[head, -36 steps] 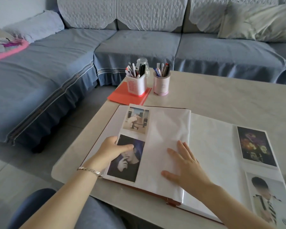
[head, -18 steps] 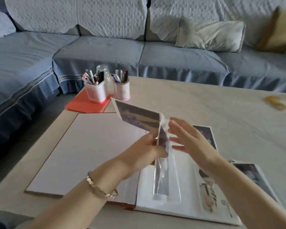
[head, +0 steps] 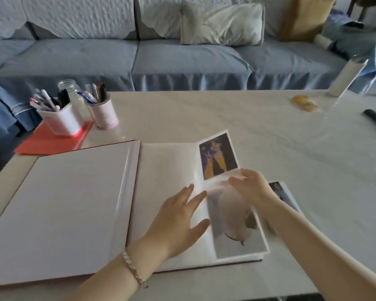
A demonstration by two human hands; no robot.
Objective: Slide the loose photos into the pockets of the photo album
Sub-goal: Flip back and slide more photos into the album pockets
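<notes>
The photo album (head: pixel 78 205) lies open and flat on the pale table (head: pixel 248 118), at the near left of the tabletop, its thin dark-red cover edge showing around the pages. Its left page is a blank white sheet; the right page is white too, with a clear plastic sleeve that catches the light along the fold. Down the right side of that page sit two photos: the far photo (head: pixel 218 156), white-bordered, shows a figure in yellow and dark tones, and the near photo (head: pixel 237 231) is pale and washed out under the glare, so I cannot make out much of it.

My left hand (head: pixel 178 220) rests palm down on the right page, fingers spread and flat, holding nothing. My right hand (head: pixel 251 187) is just right of it, its fingertips pinching the edge of the clear sleeve between the two photos. A beaded bracelet (head: pixel 135 269) circles my left wrist.

A loose photo (head: pixel 283 195), dark in tone, lies on the table just beyond the album's right edge, partly under my right forearm.

At the far left stand two pen cups (head: pixel 104 114) and a glass jar (head: pixel 71 92), by a red folder (head: pixel 50 142).

I can read no writing or labels anywhere.
</notes>
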